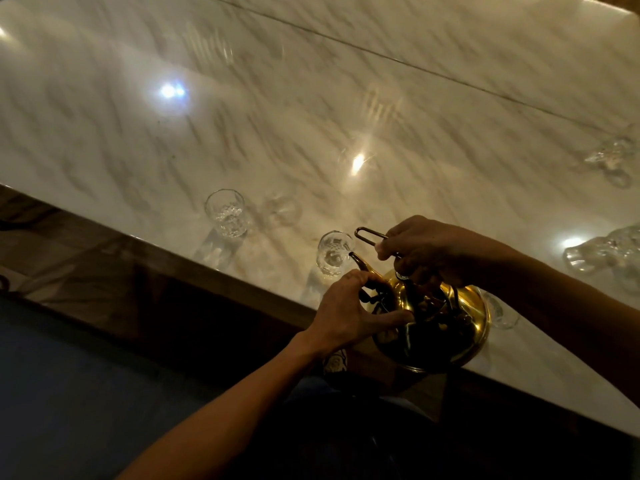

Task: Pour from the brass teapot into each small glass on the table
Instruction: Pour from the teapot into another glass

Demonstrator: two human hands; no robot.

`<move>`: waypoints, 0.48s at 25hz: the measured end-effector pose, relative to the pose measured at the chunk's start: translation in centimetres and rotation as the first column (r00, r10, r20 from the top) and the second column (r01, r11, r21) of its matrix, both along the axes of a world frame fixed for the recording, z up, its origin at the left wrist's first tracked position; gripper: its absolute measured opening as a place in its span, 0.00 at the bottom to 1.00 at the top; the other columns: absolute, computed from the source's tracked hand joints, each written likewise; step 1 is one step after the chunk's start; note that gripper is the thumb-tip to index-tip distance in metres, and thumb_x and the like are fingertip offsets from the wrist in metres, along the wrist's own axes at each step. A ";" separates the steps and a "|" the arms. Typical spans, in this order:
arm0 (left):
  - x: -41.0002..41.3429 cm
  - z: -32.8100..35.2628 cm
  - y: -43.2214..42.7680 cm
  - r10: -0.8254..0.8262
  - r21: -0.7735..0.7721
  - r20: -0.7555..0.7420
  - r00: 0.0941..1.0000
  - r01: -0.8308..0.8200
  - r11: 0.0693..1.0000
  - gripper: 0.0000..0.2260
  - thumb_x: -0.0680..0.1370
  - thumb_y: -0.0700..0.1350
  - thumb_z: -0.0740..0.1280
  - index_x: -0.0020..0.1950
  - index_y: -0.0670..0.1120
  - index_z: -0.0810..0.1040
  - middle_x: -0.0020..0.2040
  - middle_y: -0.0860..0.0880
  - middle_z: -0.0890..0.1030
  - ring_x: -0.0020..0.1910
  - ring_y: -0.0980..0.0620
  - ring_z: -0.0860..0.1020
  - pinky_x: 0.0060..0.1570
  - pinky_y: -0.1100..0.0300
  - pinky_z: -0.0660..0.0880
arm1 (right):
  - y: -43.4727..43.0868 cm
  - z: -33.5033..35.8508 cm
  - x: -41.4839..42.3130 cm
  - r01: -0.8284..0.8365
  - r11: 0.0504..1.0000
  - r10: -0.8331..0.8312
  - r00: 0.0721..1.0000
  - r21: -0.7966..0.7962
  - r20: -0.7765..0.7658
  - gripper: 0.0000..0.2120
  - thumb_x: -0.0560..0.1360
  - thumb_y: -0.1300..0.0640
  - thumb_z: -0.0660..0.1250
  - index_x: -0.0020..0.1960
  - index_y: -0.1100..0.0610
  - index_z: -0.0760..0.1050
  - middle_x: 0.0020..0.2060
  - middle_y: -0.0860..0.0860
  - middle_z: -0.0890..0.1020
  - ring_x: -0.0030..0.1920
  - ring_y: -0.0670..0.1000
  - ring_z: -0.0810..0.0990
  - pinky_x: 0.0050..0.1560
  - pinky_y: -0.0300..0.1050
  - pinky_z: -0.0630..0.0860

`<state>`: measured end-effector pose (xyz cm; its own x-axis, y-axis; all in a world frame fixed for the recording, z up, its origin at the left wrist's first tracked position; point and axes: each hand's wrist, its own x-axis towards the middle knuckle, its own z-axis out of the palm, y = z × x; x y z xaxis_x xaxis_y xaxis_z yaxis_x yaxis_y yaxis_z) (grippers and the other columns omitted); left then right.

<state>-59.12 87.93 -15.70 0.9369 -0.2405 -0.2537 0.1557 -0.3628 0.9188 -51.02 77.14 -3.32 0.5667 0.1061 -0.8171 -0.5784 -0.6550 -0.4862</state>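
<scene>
In the head view, the right hand [429, 249] is closing its grip on the handle [369, 234] of the teapot [446, 327], holding it tilted over the near edge of the marble surface [311, 98]. The left hand [349, 315] is pressing its grip against the pot's side, by the spout [360, 262]. The spout tip is sitting at the rim of a glass [333, 252]. Another glass [227, 213] is standing to the left, a third [502, 311] is peeking out behind the pot.

The brass teapot [446, 327] hides most of a third glass [502, 311]; the marble table [311, 116] is motion-blurred.
</scene>
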 end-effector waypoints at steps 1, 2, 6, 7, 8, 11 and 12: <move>0.0 0.0 0.0 -0.004 0.000 0.001 1.000 0.004 1.000 0.24 0.64 0.57 0.77 0.56 0.52 0.75 0.55 0.54 0.76 0.49 0.57 0.76 0.42 0.65 0.74 | -0.2 0.0 -0.1 0.010 1.000 -0.011 1.000 0.026 0.007 0.07 0.76 0.62 0.63 0.40 0.64 0.74 0.15 0.49 0.67 0.14 0.44 0.62 0.17 0.32 0.60; -0.1 0.1 0.1 -0.008 0.002 0.003 1.000 0.008 1.000 0.25 0.64 0.57 0.77 0.56 0.52 0.75 0.56 0.54 0.76 0.49 0.57 0.76 0.42 0.65 0.73 | -0.5 0.0 -0.2 0.019 0.999 -0.020 1.000 0.051 0.012 0.08 0.76 0.63 0.63 0.40 0.64 0.74 0.16 0.49 0.67 0.14 0.44 0.62 0.17 0.32 0.60; -0.2 0.3 0.0 -0.015 0.010 -0.006 1.000 0.015 1.000 0.24 0.64 0.57 0.77 0.57 0.52 0.75 0.56 0.53 0.76 0.50 0.57 0.76 0.44 0.64 0.74 | -0.8 0.0 -0.4 0.010 0.997 -0.011 1.000 0.074 0.016 0.07 0.76 0.63 0.63 0.41 0.65 0.74 0.21 0.51 0.66 0.15 0.44 0.62 0.18 0.32 0.60; -0.3 0.3 -0.1 -0.011 0.011 -0.008 1.000 0.011 1.000 0.24 0.64 0.57 0.77 0.56 0.52 0.75 0.56 0.53 0.76 0.49 0.57 0.76 0.44 0.64 0.73 | -0.8 0.0 -0.3 0.005 0.998 -0.006 1.000 0.063 0.015 0.07 0.76 0.63 0.63 0.41 0.65 0.74 0.21 0.52 0.66 0.15 0.44 0.62 0.17 0.32 0.60; -0.3 0.2 -0.1 -0.006 0.011 -0.008 1.000 0.006 1.000 0.24 0.64 0.57 0.77 0.56 0.52 0.75 0.56 0.53 0.76 0.49 0.56 0.76 0.43 0.64 0.73 | -0.8 -0.1 -0.3 0.000 0.998 -0.001 1.000 0.057 0.017 0.07 0.76 0.63 0.63 0.41 0.65 0.74 0.21 0.52 0.66 0.15 0.44 0.63 0.17 0.32 0.60; -0.4 0.2 -0.2 0.006 0.020 -0.014 1.000 -0.006 1.000 0.25 0.64 0.56 0.77 0.57 0.51 0.75 0.57 0.53 0.76 0.49 0.56 0.76 0.42 0.66 0.72 | -0.7 -0.1 -0.2 -0.034 0.997 0.031 0.999 0.071 0.035 0.07 0.76 0.63 0.63 0.41 0.65 0.75 0.18 0.51 0.69 0.14 0.43 0.65 0.17 0.31 0.61; -0.3 0.2 -0.3 0.008 0.023 -0.017 1.000 -0.008 1.000 0.25 0.64 0.56 0.77 0.57 0.51 0.75 0.57 0.53 0.76 0.50 0.56 0.76 0.42 0.66 0.71 | -0.7 -0.1 -0.2 -0.041 0.997 0.039 0.999 0.067 0.038 0.07 0.76 0.63 0.63 0.42 0.65 0.75 0.18 0.50 0.69 0.14 0.44 0.65 0.17 0.32 0.61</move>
